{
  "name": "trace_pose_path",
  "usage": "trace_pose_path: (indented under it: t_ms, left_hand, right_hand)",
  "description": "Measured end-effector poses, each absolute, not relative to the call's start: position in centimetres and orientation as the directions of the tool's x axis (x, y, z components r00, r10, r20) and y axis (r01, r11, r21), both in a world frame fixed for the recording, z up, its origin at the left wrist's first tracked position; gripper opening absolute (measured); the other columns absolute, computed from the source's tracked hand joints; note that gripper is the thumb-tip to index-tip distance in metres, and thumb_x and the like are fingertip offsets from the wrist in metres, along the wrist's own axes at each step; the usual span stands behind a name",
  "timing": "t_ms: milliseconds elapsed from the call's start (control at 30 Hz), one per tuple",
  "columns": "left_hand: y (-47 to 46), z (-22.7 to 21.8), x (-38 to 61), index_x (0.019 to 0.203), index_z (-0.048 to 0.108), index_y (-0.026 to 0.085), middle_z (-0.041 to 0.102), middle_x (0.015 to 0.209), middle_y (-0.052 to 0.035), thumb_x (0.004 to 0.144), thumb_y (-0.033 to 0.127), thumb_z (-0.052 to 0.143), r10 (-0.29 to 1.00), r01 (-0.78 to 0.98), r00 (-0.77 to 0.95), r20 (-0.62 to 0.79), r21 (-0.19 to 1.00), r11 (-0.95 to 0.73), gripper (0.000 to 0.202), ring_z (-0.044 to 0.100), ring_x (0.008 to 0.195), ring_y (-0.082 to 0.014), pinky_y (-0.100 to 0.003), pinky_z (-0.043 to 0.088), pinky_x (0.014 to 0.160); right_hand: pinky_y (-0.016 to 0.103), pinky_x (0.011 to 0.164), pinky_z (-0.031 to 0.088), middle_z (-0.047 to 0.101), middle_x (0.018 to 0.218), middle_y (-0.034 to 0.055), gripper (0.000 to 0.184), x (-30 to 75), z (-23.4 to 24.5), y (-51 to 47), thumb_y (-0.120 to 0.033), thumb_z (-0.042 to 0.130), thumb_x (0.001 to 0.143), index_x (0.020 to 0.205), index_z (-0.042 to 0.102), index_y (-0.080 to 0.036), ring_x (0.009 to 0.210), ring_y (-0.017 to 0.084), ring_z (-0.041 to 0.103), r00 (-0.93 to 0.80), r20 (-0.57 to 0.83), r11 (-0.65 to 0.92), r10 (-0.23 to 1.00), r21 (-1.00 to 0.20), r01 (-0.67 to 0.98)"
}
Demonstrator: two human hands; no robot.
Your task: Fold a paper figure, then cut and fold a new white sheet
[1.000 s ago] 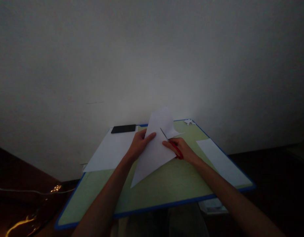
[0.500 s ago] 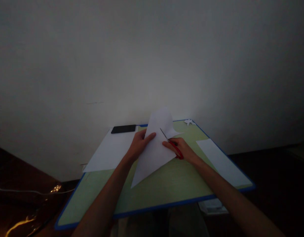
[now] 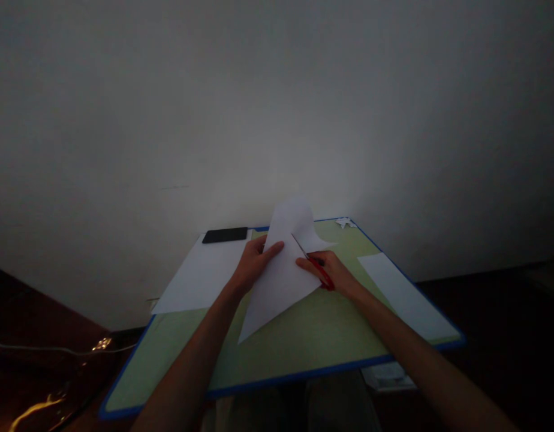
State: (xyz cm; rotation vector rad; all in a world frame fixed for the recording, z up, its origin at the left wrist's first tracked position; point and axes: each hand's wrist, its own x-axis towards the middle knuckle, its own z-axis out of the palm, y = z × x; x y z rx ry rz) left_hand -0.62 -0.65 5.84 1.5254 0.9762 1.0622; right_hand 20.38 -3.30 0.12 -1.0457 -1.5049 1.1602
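Observation:
My left hand pinches a folded white paper by its left edge, thumb on top. The paper is pointed toward me and lifted at its far end. My right hand is closed on red-handled scissors, whose blades lie across the paper's upper right part. Both hands are over a small green table with a blue rim.
A white sheet covers the table's left part, with a black phone at its far end. A white paper strip lies on the right side. A small paper scrap sits at the far right corner. A pale wall rises behind.
The flap of paper beside the scissor blades has shifted slightly. My hands stay in the same place.

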Motion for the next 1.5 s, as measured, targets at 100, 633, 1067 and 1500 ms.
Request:
trace_pose_path:
  t_ms: [100, 633, 1067, 1500]
  left_hand:
    - [-0.7, 6.0, -0.6, 0.107, 0.073, 0.014, 0.077, 0.096, -0.0113, 0.078, 0.047, 0.077, 0.943, 0.06, 0.297, 0.151, 0.982, -0.177, 0.045, 0.071, 0.075, -0.0225, -0.029, 0.057, 0.061]
    - [-0.7, 6.0, -0.7, 0.1, 0.073, 0.013, 0.076, 0.091, -0.0097, 0.076, 0.047, 0.079, 0.946, 0.028, 0.289, 0.146, 0.987, -0.16, 0.042, 0.068, 0.069, -0.019, -0.027, 0.055, 0.059]
    - [-0.4, 5.9, -1.0, 0.104, 0.073, 0.014, 0.077, 0.091, -0.0096, 0.08, 0.048, 0.076, 0.942, 0.066, 0.298, 0.156, 0.981, -0.183, 0.042, 0.071, 0.073, -0.022, -0.029, 0.057, 0.061]
    - [-0.7, 5.9, -0.6, 0.109, 0.073, 0.013, 0.077, 0.099, -0.0123, 0.079, 0.045, 0.077, 0.941, 0.036, 0.302, 0.155, 0.984, -0.174, 0.044, 0.072, 0.076, -0.023, -0.031, 0.058, 0.063]
  right_hand:
    - [0.028, 0.056, 0.05, 0.073, 0.086, 0.007, 0.046, 20.3, 0.5, -3.6, -0.06, 0.073, 0.078, 0.087, 0.076, -0.015, 0.067, 0.018, 0.064, -0.203, 0.167, 0.186, 0.965, -0.979, 0.083]
    - [0.025, 0.05, 0.043, 0.072, 0.081, 0.0073, 0.052, 20.0, 1.1, -4.1, -0.063, 0.073, 0.077, 0.09, 0.075, -0.013, 0.059, 0.016, 0.061, -0.228, 0.133, 0.142, 0.964, -0.99, 0.02]
    - [0.025, 0.052, 0.046, 0.072, 0.081, 0.0047, 0.043, 19.9, 0.7, -3.9, -0.053, 0.083, 0.071, 0.088, 0.075, -0.015, 0.063, 0.015, 0.062, -0.237, 0.145, 0.142, 0.961, -0.989, -0.028]
    - [0.025, 0.039, 0.03, 0.053, 0.051, -0.0003, 0.065, 19.8, 1.9, -4.5, -0.081, 0.073, 0.058, 0.06, 0.06, -0.017, 0.042, 0.011, 0.044, -0.157, 0.113, 0.118, 0.981, -0.993, 0.024]
